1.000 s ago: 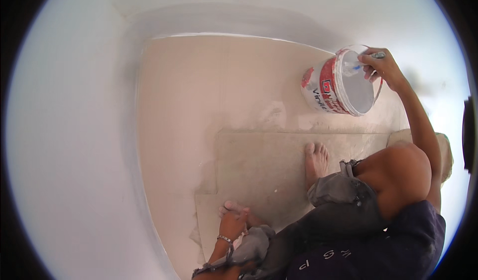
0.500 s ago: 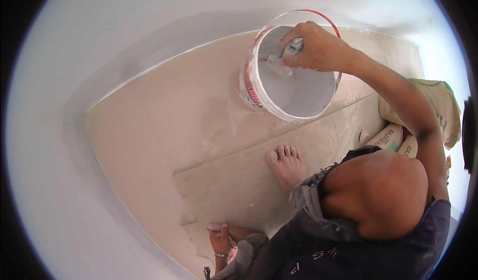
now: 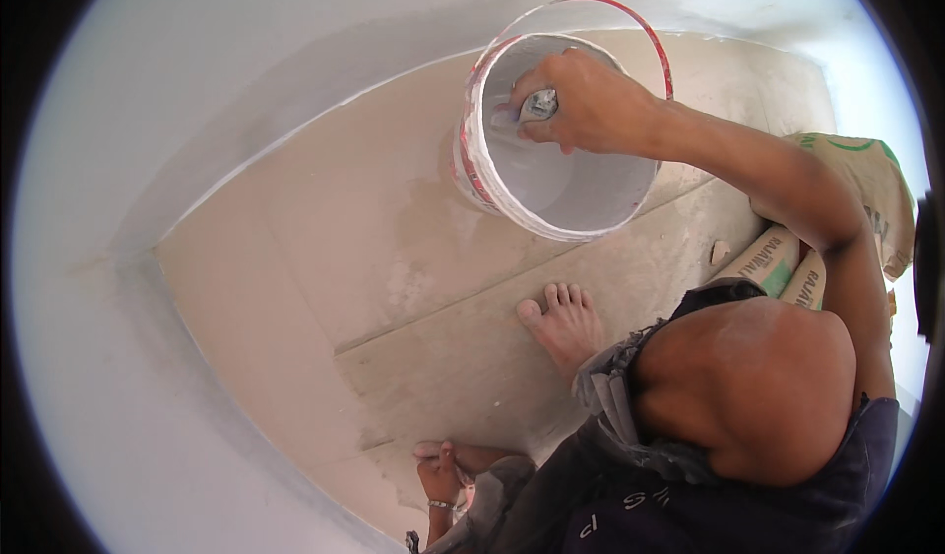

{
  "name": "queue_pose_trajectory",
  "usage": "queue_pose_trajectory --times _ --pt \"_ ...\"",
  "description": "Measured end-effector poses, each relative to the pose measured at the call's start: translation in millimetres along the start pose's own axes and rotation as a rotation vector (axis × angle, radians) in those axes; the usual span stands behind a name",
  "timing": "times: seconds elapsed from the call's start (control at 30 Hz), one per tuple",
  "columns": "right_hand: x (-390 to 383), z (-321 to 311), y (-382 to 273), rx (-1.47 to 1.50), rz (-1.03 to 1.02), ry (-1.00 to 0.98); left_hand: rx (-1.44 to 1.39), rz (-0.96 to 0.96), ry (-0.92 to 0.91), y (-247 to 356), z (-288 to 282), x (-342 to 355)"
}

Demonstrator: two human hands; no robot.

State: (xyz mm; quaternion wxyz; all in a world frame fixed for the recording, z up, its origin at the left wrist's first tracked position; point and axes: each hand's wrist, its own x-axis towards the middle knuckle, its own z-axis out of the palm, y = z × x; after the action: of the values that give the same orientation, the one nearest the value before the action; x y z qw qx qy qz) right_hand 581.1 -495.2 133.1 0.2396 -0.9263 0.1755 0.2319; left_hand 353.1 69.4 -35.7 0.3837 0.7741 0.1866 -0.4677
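My right hand [image 3: 589, 106] is closed round the handle of a paintbrush [image 3: 539, 105], inside the mouth of a white bucket [image 3: 474, 150] with red markings. The handle's butt end points up at me, and the pale bristles are blurred against the bucket's inner wall. A thin whitish coating lines the bucket. Its red-and-clear bail handle [image 3: 645, 30] stands raised behind my wrist. Down at the lower left, my left hand [image 3: 439, 479], with a bracelet at the wrist, rests beside my left foot [image 3: 427, 450]. Its fingers are curled, and what they hold, if anything, is hidden.
Several tan paper sacks [image 3: 773, 259] lie at the right behind my forearm. A small broken chip [image 3: 720, 252] sits on the tiled floor [image 3: 325, 268]. Pale walls [image 3: 89, 308] meet in a corner at the left. My bare right foot [image 3: 563, 323] stands near the bucket.
My right hand has moved left and slightly down with the paintbrush, toward the bucket's left inner wall. The bucket sits slightly higher and further left in view. My left hand stays by the foot.
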Motion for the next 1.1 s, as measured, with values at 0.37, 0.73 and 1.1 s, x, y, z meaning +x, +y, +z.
queue_pose_trajectory --times 0.37,0.73,1.1 --pt "6.1 5.3 -3.4 0.130 0.018 0.122 -0.056 -0.059 -0.023 20.7 -7.1 -6.0" --pt "10.4 13.3 2.1 -0.018 -0.114 0.127 -0.028 -0.023 -0.027 21.6 -5.8 -6.4" --pt "9.7 13.6 -6.1 0.125 0.002 0.173 0.019 -0.026 -0.038 9.9 -8.8 -1.8"
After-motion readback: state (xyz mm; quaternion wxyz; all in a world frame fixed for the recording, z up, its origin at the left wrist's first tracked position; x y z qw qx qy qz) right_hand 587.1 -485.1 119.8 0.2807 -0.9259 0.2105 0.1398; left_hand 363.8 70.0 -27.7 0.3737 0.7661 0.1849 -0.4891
